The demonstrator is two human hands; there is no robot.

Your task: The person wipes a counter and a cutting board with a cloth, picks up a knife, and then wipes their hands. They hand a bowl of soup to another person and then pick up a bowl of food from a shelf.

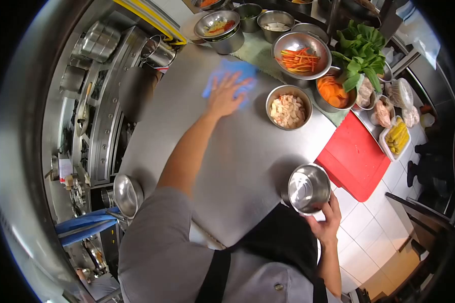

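My left hand (226,96) lies flat with its fingers spread on a blue cloth (246,70), pressing it to the steel worktop. The cloth looks smeared by motion. At the worktop's near right edge my right hand (327,222) grips the rim of a shiny steel bowl (308,187), tilted towards me. Its inside shows no food. Between the two hands, farther back, stands a steel bowl of chopped pale pink pieces (288,110).
A red cutting board (355,156) lies at the right. Bowls of carrot strips (299,60), carrot slices (332,92) and leafy greens (363,55) line the back right. Yellow pieces sit in a white tray (396,135). A stove (103,116) runs along the left.
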